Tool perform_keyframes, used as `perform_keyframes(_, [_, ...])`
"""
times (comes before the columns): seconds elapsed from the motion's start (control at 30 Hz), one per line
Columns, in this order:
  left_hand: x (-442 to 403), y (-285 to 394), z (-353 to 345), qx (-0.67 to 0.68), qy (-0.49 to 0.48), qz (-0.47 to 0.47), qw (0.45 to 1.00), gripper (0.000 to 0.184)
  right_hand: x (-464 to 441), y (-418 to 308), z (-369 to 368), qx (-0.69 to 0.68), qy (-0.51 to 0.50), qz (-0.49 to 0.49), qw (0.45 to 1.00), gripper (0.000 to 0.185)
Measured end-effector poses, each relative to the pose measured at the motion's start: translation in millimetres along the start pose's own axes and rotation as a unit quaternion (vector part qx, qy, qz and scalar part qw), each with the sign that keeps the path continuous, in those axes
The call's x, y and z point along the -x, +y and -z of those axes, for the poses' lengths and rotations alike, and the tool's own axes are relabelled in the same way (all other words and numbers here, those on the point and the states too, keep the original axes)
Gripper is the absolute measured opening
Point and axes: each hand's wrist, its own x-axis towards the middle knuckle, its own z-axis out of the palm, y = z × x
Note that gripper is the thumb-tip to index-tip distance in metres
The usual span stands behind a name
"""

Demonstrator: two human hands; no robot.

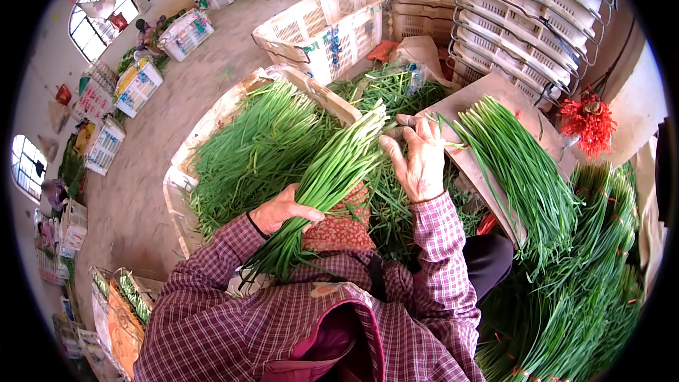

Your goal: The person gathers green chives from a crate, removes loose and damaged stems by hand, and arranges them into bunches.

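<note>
My left hand is wrapped round a bunch of garlic chives near its middle, over my lap. The bunch's pale ends point up and to the right, and its green leaves hang below the hand. Beside those pale ends is my right hand, its fingers bent and pinched; whatever is between the fingertips is too small to make out. To the right, a loose pile of chives lies on a brown board. On the left, more chives fill a pale crate.
Tied chive bundles are heaped at the right. Red ties hang above them. Stacked white crates stand behind the board, with another crate further left. Loose leaves cover the ground ahead. Other people sit among crates across the floor.
</note>
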Motion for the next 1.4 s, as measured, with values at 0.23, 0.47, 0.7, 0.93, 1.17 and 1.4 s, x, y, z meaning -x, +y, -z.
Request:
perform_keyframes(0.23, [1, 1, -5, -0.02, 0.012, -0.008, 1.0, 0.032, 7, -12, -4, 0.019, -0.04, -0.013, 0.999, 0.019])
perform_keyframes(0.47, [6, -2, 4, -0.031, -0.002, 0.0, 1.0, 0.033, -2, 46, 11, 0.187, 0.125, -0.006, 0.974, 0.014])
perform_keyframes(0.7, [3, -2, -1, -0.028, 0.023, 0.004, 0.999, 0.03, 9, -26, 14, 0.062, 0.019, 0.006, 0.998, 0.023])
perform_keyframes(0.93, [6, -1, -1, -0.04, 0.024, 0.003, 0.999, 0.027, 7, -30, -17, 0.071, 0.021, -0.001, 0.997, 0.021])
perform_keyframes(1.17, [10, -7, 8, 0.009, 0.004, 0.012, 1.0, 0.034, -8, 45, 12, 0.233, 0.13, -0.041, 0.963, 0.016])
perform_keyframes(1.4, [8, -15, 20, 0.067, -0.066, -0.008, 0.996, 0.023, 19, 18, 34, -0.253, -0.147, -0.185, 0.938, 0.059])
